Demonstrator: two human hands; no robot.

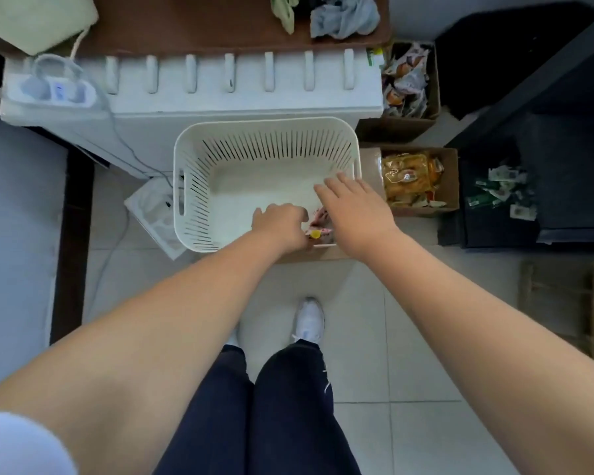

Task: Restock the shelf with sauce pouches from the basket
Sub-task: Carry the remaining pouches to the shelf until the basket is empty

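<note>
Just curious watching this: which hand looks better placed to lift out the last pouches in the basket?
The left hand, probably. It is curled right beside the pouches at the near edge of the basket. The right hand lies open and flat above them.

Matt white plastic basket (192, 186) — slotted walls, glossy floor tiles (367, 303), brown cardboard box (451, 176)

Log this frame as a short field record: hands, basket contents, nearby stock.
left hand: closed on sauce pouches at the basket's near edge
right hand: fingers spread, over the basket's right side, holding nothing visible
basket: white, slotted, almost empty
cardboard boxes: right of basket, holding packets
floor: pale tiles
</note>
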